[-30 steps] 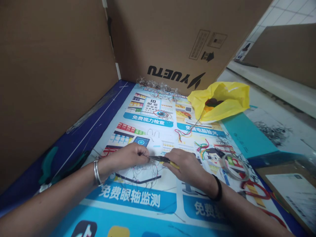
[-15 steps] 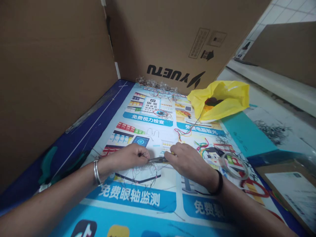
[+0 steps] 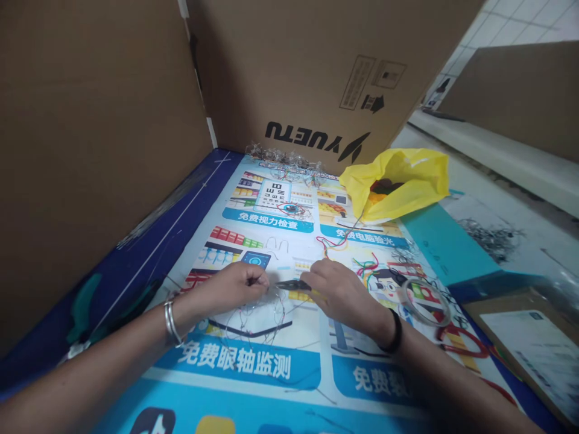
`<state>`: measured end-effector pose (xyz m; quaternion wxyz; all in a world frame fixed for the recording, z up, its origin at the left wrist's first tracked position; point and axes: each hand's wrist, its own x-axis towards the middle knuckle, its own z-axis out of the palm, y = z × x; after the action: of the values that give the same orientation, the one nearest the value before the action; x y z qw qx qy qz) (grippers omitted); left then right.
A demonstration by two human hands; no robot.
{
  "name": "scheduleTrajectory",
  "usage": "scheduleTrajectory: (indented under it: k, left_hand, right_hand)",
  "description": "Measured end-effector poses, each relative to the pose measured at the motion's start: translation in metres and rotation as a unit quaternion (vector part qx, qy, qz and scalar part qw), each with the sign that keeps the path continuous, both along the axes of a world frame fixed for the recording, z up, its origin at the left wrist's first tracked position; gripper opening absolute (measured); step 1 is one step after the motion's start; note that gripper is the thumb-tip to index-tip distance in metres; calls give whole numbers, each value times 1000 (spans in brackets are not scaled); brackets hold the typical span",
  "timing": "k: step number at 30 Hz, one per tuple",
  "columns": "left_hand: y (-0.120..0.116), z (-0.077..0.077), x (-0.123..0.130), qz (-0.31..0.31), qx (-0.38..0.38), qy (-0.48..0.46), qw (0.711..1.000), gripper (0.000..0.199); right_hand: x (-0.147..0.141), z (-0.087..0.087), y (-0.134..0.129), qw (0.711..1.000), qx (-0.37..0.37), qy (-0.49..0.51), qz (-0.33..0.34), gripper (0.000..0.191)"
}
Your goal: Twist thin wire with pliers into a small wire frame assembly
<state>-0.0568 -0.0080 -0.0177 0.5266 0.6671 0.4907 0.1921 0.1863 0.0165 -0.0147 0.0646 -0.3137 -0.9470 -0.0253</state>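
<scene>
My left hand [image 3: 237,284] is closed in a pinch over the printed sheet. Thin wire [image 3: 251,313], bent into loose loops, hangs below its fingertips. My right hand [image 3: 337,292] wraps round a pair of pliers [image 3: 289,284] with narrow dark jaws and a bit of yellow handle showing. The jaws point left at the pinching fingers, a small gap away from them. Whether a wire end lies between the jaws is too fine to tell.
Cardboard walls [image 3: 289,66] stand left and behind. A yellow bag [image 3: 407,187], wire clippings [image 3: 491,238], a tape roll [image 3: 425,301] and red-handled tool [image 3: 465,343] are at right. Wire pieces [image 3: 284,158] line the back; teal-handled cutters [image 3: 84,310] lie at left.
The pliers' jaws have drawn slightly away from my left fingertips and tilted a little. My left hand still pinches the wire. The whole view has shifted slightly.
</scene>
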Motion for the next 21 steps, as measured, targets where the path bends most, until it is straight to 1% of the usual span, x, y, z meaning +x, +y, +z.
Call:
scheduleTrajectory:
  k: [3, 6, 9, 15, 21]
  left_hand:
    - [0, 2, -2, 35, -11, 0, 999, 10]
    - [0, 3, -3, 68, -2, 11, 998, 11]
    - [1, 4, -1, 80, 10, 19, 997, 12]
    - [0, 2, 1, 84, -3, 24, 996, 13]
    - [-1, -1, 1, 85, 18, 50, 995, 15]
  right_hand:
    - [12, -2, 5, 997, -43, 51, -25, 15]
    - [21, -3, 8, 995, -78, 63, -17, 19]
    - [21, -2, 6, 993, -100, 65, -9, 20]
    - [9, 1, 0, 992, -102, 79, -4, 20]
    - [6, -2, -3, 995, -88, 53, -10, 18]
